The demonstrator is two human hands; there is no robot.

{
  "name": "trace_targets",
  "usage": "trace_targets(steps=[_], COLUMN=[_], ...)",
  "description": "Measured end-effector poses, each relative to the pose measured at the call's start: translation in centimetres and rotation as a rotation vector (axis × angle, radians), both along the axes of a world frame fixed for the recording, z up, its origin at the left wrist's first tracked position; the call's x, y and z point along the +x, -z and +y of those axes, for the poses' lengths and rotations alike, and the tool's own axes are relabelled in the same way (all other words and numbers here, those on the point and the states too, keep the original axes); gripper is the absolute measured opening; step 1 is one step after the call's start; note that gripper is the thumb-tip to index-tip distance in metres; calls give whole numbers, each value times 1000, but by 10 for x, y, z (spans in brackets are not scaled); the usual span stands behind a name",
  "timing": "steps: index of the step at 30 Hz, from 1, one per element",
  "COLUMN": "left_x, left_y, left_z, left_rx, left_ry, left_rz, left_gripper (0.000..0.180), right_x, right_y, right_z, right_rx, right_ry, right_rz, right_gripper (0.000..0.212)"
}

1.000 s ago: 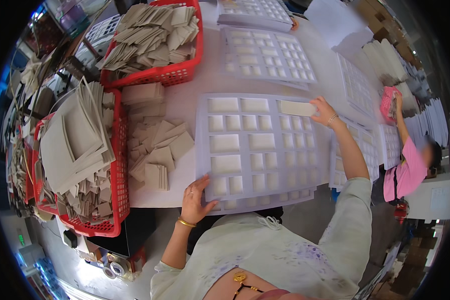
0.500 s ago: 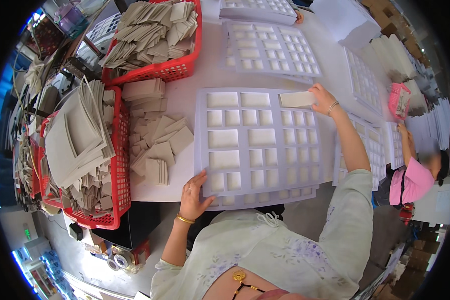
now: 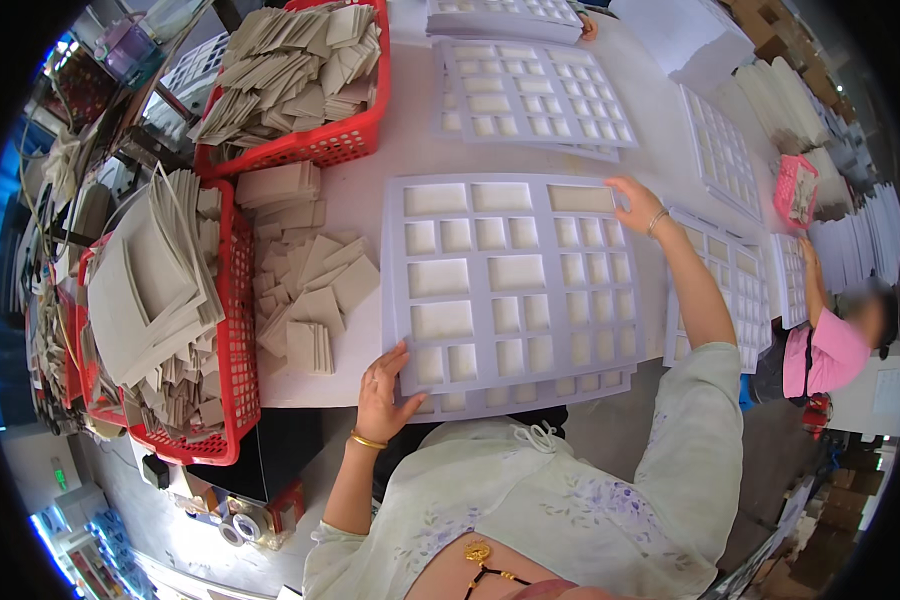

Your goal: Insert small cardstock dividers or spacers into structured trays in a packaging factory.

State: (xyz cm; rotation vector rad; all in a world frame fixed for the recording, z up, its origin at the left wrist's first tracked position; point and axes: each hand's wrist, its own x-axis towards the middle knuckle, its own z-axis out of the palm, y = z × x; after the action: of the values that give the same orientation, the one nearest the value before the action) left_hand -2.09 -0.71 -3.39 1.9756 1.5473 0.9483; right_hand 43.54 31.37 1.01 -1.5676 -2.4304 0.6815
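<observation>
A white multi-window frame panel (image 3: pixel 478 235) lies before me on top of other such panels. Its upper right window holds a grey cardboard piece (image 3: pixel 578 199), lying flat within the opening. At that piece's right end is my right hand (image 3: pixel 638 207), thumb and forefinger apart and touching around the window's edge. My left hand (image 3: pixel 378 395) rests at the panel's lower left corner, fingers along the side and thumb spread over the lower edge. Many other windows show a paler backing.
Left of the panel lie loose cardboard pieces (image 3: pixel 315 300). Two red baskets (image 3: pixel 242 330) hold more cardboard. Further panels (image 3: pixel 530 90) lie at the back, and others (image 3: pixel 722 290) to the right. A person in pink (image 3: pixel 832 355) works at far right near a pink basket (image 3: pixel 796 192).
The cardboard piece, earlier tilted in my right hand over the upper right window, now lies flat in it. My right hand's fingers have spread at its end. My left hand stays at the corner.
</observation>
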Motion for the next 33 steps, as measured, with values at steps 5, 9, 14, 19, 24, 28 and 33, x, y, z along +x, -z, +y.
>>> trace_targets(steps=[5, 9, 14, 19, 24, 28, 33], left_x=[0, -4, -6, -16, -30, -41, -51], left_y=[3, 0, 4, -3, -19, -35, -33], left_z=[4, 1, 0, 1, 19, 35, 39], left_rx=[12, -6, -10, -22, 13, 157, 150], left_ry=[1, -2, 15, 51, 95, -5, -113], left_rz=[-13, 17, -35, -15, 13, -8, -71], left_gripper=[67, 67, 65, 62, 54, 51, 45], right_x=[5, -12, -34, -133, -286, -396, -465], right_y=[27, 24, -3, -32, -55, -64, -19], right_z=[-3, -11, -2, 50, 115, 143, 182], right_rx=[167, 179, 0, 420, 585, 738, 915], right_ry=[-99, -46, -95, -106, -193, -221, -235], right_rz=[-293, -313, -759, -271, 4, -64, -275], right_gripper=[34, 32, 25, 15, 10, 9, 14])
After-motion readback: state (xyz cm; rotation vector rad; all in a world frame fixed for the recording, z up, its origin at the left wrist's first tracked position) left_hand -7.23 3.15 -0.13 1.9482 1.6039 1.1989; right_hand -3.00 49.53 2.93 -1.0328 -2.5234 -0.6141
